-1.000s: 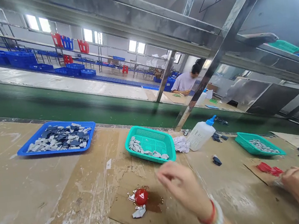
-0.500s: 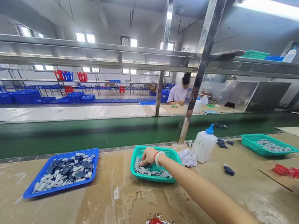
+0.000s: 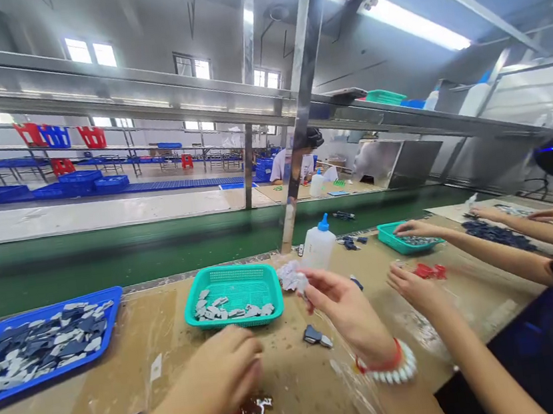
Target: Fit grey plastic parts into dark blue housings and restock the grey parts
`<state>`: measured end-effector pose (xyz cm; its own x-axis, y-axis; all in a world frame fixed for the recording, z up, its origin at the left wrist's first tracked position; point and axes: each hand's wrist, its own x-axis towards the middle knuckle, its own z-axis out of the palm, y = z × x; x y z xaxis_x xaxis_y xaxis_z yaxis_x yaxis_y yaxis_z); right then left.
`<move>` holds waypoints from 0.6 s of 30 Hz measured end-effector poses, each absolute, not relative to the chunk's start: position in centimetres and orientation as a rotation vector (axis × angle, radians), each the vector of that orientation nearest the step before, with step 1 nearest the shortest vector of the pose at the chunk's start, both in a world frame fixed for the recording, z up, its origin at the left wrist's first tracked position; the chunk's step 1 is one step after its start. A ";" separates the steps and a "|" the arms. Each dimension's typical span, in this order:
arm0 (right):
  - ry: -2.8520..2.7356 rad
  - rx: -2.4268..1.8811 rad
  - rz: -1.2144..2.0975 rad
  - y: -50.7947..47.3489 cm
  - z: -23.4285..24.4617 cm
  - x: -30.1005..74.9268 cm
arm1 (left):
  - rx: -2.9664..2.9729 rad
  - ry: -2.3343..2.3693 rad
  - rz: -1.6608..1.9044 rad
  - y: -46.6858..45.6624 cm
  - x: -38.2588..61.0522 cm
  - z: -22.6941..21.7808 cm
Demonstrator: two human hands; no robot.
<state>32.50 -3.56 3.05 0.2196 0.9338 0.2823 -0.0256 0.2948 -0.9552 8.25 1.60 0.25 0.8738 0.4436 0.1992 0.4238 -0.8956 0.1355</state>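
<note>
Near teal basket (image 3: 235, 280) — right hand (image 3: 347, 309) pinches grey piece (image 3: 300, 284) | left hand (image 3: 212, 386) — grip unclear

Factory floor, manual assembly line: a green conveyor belt (image 3: 111, 254) runs along the far edge of the desk (image 3: 173, 354), with a steel overhead rack (image 3: 141, 92) on posts above it and tube lights (image 3: 410, 23) under a high ceiling. The desk is sheeted in taped cardboard and carries a blue tray (image 3: 113, 314) and teal baskets (image 3: 224, 269), filled in bulk with the same small part (image 3: 229, 311), plus a squeeze bottle (image 3: 319, 249). A co-worker's arms (image 3: 505, 263) work identical kit at the right end, another person (image 3: 301, 160) sits at a parallel line beyond the belt, and blue crates (image 3: 107, 183) are stacked at the back.
</note>
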 end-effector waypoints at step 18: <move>-0.595 -0.736 1.270 -13.7 -6.3 32.9 | 2.543 0.845 0.122 0.6 12.0 3.2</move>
